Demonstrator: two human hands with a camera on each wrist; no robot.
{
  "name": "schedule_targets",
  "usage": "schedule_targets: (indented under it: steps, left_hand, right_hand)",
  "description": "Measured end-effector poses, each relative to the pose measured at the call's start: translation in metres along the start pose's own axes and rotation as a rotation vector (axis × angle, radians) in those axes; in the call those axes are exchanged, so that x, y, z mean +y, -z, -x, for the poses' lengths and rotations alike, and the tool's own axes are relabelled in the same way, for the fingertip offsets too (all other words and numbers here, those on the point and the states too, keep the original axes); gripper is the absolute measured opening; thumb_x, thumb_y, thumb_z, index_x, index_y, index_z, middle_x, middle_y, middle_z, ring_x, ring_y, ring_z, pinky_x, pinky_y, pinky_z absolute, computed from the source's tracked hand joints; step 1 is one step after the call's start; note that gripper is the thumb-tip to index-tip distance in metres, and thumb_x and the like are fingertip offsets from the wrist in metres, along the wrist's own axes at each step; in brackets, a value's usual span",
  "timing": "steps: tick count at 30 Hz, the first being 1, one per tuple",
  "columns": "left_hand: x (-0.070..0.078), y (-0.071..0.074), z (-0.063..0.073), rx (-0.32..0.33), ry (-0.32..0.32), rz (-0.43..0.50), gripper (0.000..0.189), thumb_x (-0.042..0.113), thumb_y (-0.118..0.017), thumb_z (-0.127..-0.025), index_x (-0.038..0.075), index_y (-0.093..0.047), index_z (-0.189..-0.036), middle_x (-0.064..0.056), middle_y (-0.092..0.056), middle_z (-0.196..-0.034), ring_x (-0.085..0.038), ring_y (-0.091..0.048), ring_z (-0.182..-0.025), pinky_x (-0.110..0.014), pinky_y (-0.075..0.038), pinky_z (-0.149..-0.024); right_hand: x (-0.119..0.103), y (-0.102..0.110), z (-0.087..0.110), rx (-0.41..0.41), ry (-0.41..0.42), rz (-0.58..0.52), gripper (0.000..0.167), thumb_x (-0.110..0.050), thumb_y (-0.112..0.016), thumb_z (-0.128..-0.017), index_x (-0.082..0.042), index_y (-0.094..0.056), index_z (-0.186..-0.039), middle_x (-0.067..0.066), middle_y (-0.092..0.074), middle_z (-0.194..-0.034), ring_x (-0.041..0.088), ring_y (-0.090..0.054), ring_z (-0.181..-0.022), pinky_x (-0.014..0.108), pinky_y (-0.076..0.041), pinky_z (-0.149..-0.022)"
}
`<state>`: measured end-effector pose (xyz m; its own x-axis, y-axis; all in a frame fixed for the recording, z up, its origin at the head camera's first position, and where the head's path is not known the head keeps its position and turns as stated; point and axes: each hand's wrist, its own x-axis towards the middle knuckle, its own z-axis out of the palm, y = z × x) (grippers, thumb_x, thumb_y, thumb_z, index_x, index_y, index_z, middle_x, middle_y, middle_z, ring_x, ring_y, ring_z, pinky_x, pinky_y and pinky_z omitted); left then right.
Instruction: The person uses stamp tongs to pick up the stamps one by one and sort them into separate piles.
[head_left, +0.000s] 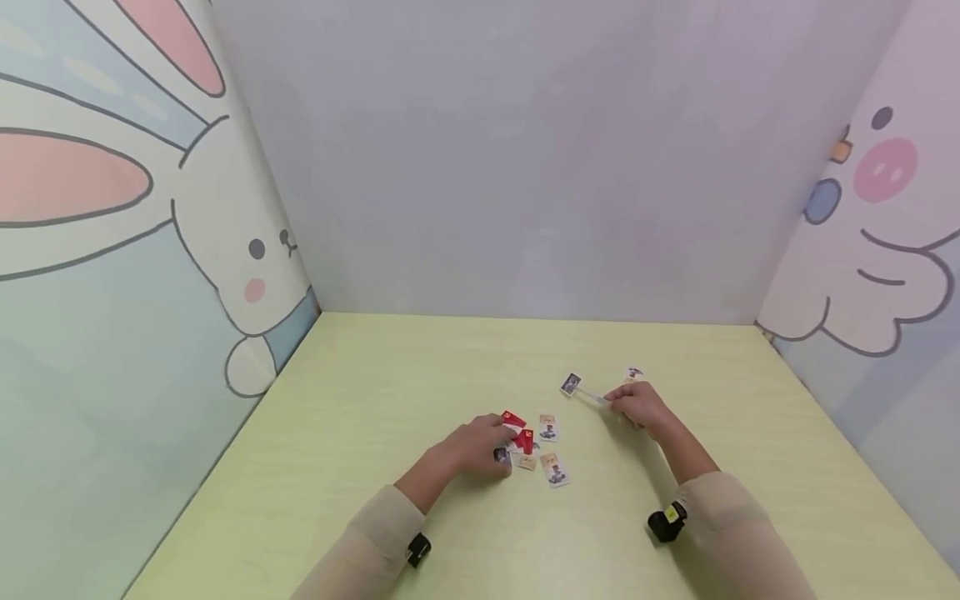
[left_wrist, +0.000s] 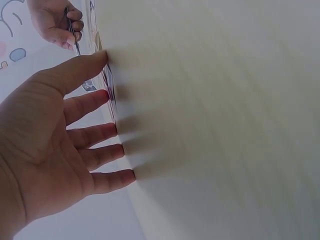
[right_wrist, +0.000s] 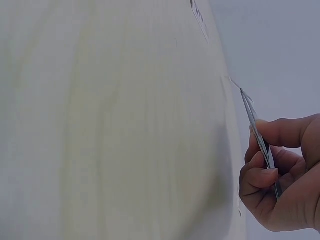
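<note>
My left hand (head_left: 476,446) has its fingers spread, fingertips down at a small cluster of cards on the table. Two red cards (head_left: 528,442) with yellow emblems lie partly under its fingers, and a dark picture card (head_left: 502,456) shows by the thumb. In the left wrist view the fingers of the left hand (left_wrist: 55,135) are nearly straight. My right hand (head_left: 637,403) grips metal tweezers (right_wrist: 257,130) between thumb and curled fingers. At their tip, a small card with a dark picture (head_left: 571,384) appears pinched, tilted in the head view.
Several small picture cards lie between the hands, among them an upper card (head_left: 548,427), a lower one (head_left: 555,471) and a little tan one (head_left: 527,462). Another card (head_left: 634,372) lies just beyond the right hand. Walls with cartoon animals border the pale yellow table (head_left: 405,358).
</note>
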<state>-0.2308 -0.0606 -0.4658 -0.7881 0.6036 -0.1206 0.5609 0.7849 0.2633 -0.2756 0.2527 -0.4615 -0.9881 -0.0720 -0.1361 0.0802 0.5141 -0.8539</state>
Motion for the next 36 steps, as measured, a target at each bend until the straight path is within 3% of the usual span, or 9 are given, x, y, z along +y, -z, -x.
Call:
schedule_targets:
  steps: [6,20,36]
  left_hand:
    - [0.002,0.001,-0.004,-0.030,0.006,0.009,0.048,0.033,-0.072,-0.079,0.018,-0.060,-0.123,-0.001,-0.051,-0.121,-0.016,-0.047,-0.102,-0.032,-0.044,-0.086]
    - [0.001,0.003,-0.005,-0.026,0.011,0.012,0.049,0.034,-0.074,-0.077,0.019,-0.061,-0.122,0.001,-0.051,-0.119,-0.016,-0.046,-0.101,-0.032,-0.044,-0.086]
    - [0.001,0.002,-0.008,-0.029,0.015,0.015,0.049,0.035,-0.076,-0.075,0.018,-0.062,-0.119,0.000,-0.053,-0.121,-0.018,-0.047,-0.104,-0.034,-0.044,-0.086]
  right_hand:
    - [0.004,-0.004,-0.014,0.003,-0.031,0.004,0.025,-0.001,-0.055,-0.085,0.012,-0.062,-0.104,0.001,-0.048,-0.054,0.007,-0.033,-0.042,0.024,-0.032,-0.042]
    - [-0.006,-0.013,-0.034,0.033,-0.109,0.005,0.028,-0.002,-0.056,-0.083,0.009,-0.063,-0.107,0.005,-0.055,-0.062,0.008,-0.034,-0.042,0.024,-0.032,-0.041]
    - [-0.007,-0.019,-0.032,0.037,-0.145,0.014,0.028,-0.004,-0.056,-0.084,0.008,-0.063,-0.108,0.006,-0.054,-0.064,0.009,-0.033,-0.043,0.024,-0.031,-0.041]
